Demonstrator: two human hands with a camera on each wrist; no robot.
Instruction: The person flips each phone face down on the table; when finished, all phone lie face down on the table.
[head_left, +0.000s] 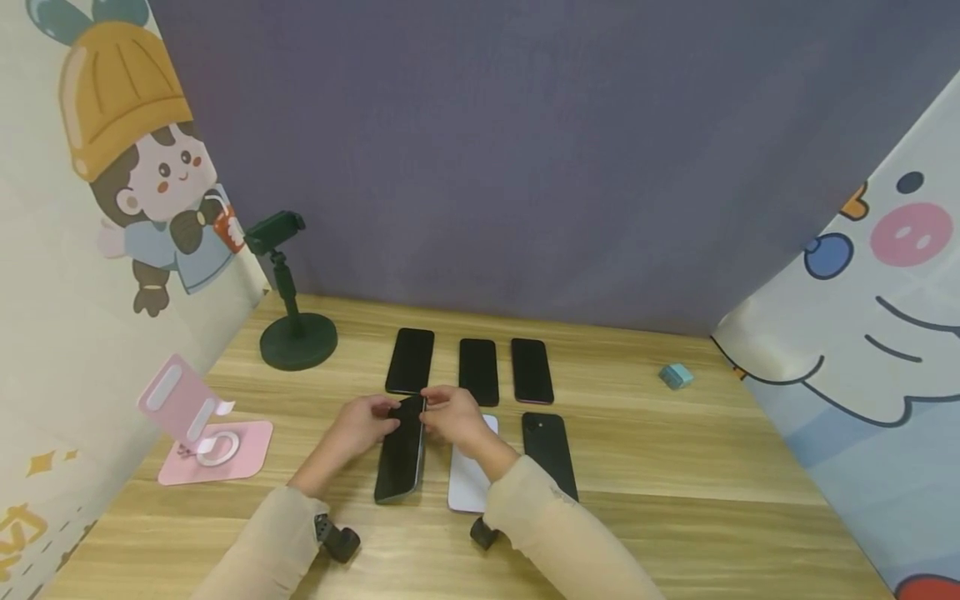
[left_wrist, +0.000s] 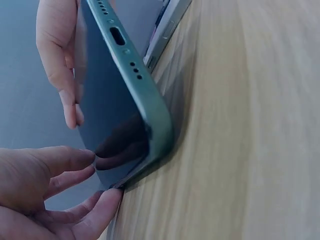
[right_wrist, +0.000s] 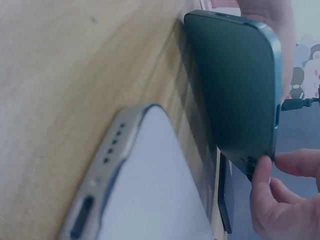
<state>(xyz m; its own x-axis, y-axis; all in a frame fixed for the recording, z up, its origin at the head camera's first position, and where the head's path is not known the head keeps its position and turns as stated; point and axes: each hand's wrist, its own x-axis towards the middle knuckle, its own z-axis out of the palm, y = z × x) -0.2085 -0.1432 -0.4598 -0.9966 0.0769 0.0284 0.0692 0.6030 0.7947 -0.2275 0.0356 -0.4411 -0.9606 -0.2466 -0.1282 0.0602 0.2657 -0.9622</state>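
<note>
A dark-screened smartphone (head_left: 401, 454) with a green back and frame stands tilted on the wood table, its right long edge raised. My right hand (head_left: 459, 422) pinches that raised edge near the far corner, thumb and fingers plain in the right wrist view. At the opposite edge is my left hand (head_left: 358, 429); in the left wrist view its fingertips (left_wrist: 90, 158) touch the screen side and the lower edge near the table. A white phone (head_left: 467, 483) lies just right of the tilted one, partly beneath my right forearm. Farther right lies a black phone (head_left: 547, 442), camera side up.
Three dark phones lie in a back row: left (head_left: 411, 360), middle (head_left: 478, 371), right (head_left: 532, 370). A pink folding stand (head_left: 251, 450) is at the left, with a dark green phone stand (head_left: 298, 340) behind it. A small light-blue cube (head_left: 677, 376) sits back right.
</note>
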